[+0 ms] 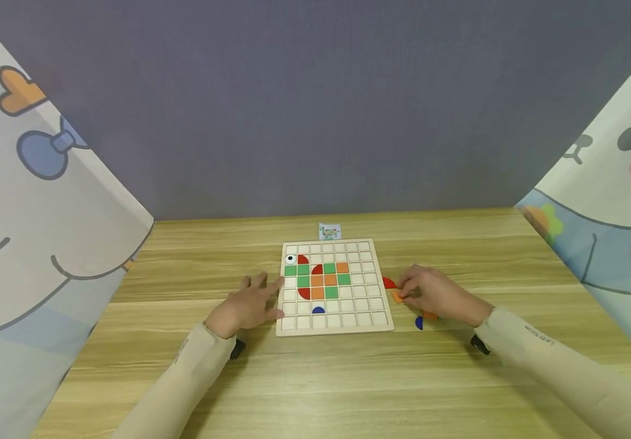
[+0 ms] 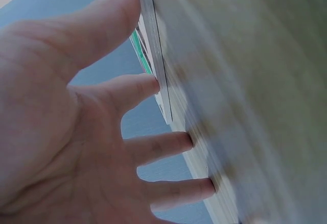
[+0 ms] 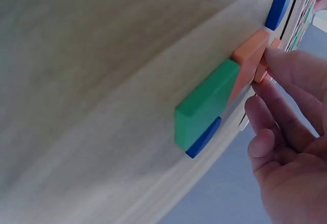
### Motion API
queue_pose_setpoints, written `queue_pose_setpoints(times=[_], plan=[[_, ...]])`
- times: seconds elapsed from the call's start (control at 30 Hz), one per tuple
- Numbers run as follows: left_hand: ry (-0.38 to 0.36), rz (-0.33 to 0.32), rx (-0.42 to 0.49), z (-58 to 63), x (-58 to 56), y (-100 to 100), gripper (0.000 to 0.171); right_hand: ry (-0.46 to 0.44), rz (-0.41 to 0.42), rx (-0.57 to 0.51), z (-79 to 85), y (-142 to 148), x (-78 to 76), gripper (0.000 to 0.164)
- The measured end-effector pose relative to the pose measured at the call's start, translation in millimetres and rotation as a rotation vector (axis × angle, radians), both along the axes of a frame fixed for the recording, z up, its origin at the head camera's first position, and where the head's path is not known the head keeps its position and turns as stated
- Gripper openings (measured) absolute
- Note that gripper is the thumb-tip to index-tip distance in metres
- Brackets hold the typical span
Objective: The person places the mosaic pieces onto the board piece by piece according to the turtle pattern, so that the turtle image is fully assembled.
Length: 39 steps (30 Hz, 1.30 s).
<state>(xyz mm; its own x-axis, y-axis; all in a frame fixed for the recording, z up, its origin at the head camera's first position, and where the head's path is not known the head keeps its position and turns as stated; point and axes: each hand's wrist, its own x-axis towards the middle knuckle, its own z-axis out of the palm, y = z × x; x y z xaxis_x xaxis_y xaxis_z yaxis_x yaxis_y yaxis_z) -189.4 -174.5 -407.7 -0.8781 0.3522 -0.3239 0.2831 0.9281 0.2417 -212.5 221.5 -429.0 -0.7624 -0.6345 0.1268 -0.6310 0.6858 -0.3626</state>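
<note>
A cream gridded board [image 1: 361, 305] lies on the table, bearing green, orange, red and blue tiles and a round eye tile [image 1: 290, 259]. My left hand [image 1: 246, 308] is at the board's left side, fingers spread; in the left wrist view the thumb and a finger [image 2: 140, 87] touch its edge. Right of the board, my right hand [image 1: 433, 292] pinches a small orange tile [image 3: 262, 71] between thumb and finger. Beside that hand lie a red curved piece [image 1: 389, 283], a blue half-round piece [image 1: 419, 323], another orange tile [image 3: 250, 55] and a green tile [image 3: 207, 99].
A small printed card [image 1: 330, 231] lies behind the board. Another blue piece [image 3: 205, 137] sits by the green tile. The wooden table [image 1: 337, 384] meets a grey back panel [image 1: 326, 122], with printed cartoon panels at both sides.
</note>
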Motion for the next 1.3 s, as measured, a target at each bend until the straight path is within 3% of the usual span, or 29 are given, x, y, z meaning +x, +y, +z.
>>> queue_pose_setpoints(times=[0.1, 0.27, 0.43, 0.73, 0.93, 1.3], plan=[[-0.005, 0.002, 0.0, -0.3, 0.1, 0, 0.073, -0.018, -0.004, -0.014, 0.8, -3, -0.8, 0.011], [-0.006, 0.002, -0.001, -1.3, 0.1, -1, 0.073, 0.035, 0.013, -0.083, 3.9, -15, -4.2, 0.009], [-0.002, 0.001, -0.002, -2.2, 0.0, -2, 0.072, 0.011, 0.086, -0.135, 8.7, -38, -8.4, 0.008], [-0.004, 0.006, 0.005, -1.4, -0.3, 0, 0.073, 0.04, 0.169, -0.076, 8.1, -81, -19.0, 0.006], [-0.003, 0.007, 0.007, -3.6, -1.4, 0, 0.073, 0.002, 0.161, -0.062, 5.6, -96, -20.7, 0.005], [0.006, -0.001, -0.013, -3.5, -1.8, 0, 0.073, 0.03, 0.134, -0.018, 4.5, -102, -17.6, 0.005]])
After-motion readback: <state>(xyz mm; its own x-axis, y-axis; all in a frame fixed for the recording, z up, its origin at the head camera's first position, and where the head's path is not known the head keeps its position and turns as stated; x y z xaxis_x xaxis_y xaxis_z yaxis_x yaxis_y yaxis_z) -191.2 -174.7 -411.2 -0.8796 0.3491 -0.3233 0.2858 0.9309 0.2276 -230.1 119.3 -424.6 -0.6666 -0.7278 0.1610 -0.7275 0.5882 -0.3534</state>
